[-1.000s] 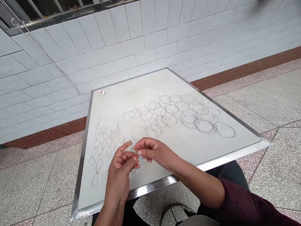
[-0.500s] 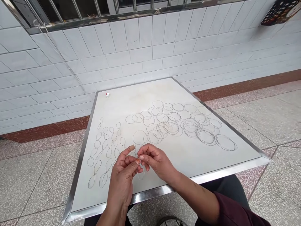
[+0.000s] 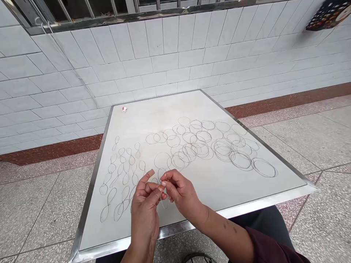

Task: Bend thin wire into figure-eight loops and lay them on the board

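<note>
Near the table's front edge, my left hand pinches a thin wire loop between thumb and fingers, its index finger stretched out. My right hand grips the same wire, its fingertips touching those of my left hand. Part of the loop hangs below the fingertips; the crossing of the wire is hidden by them. On the left of the white table lie several wires twisted into figure-eight shapes. Many round wire rings, partly overlapping, spread over the middle and right.
A small red and white object lies at the table's far left corner. The metal rim edges the table. Behind it stands a white tiled wall with a barred window. A dark patterned bag hangs at upper right.
Both hands stay together on the wire; my right hand has turned slightly and its forearm shows more of its underside. The view has shifted a little.
</note>
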The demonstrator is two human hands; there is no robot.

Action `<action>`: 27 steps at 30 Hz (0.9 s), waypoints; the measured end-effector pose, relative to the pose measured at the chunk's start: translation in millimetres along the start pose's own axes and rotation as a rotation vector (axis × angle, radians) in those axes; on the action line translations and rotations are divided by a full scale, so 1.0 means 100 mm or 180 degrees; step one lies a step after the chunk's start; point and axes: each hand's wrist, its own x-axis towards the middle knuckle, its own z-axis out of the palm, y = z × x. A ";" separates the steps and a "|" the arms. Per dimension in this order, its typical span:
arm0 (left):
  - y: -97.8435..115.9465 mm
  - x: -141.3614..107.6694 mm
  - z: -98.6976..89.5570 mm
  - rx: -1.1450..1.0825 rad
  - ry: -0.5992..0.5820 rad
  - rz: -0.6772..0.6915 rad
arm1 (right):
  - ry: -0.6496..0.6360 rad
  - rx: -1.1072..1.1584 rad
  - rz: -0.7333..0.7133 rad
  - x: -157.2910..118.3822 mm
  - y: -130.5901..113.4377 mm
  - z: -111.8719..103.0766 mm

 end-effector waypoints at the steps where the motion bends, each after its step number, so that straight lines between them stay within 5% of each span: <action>1: 0.00 -0.01 0.00 -0.0010 0.0005 -0.0005 | -0.0099 0.0067 0.0046 0.01 -0.02 -0.02; 5: 0.01 -0.03 0.01 -0.0005 0.0021 -0.0026 | -0.0316 0.0129 0.0116 0.01 -0.07 -0.06; 11: -0.04 -0.04 0.02 0.0100 0.0180 0.0129 | -0.0032 0.0011 0.0018 -0.02 -0.04 0.01; 19: 0.00 -0.05 -0.08 0.0087 0.0244 0.0176 | -0.0472 0.0394 0.0396 0.02 -0.11 -0.04; 27: 0.02 -0.08 -0.15 0.0214 0.0276 0.0214 | -0.0294 0.0384 0.0621 0.01 -0.13 0.03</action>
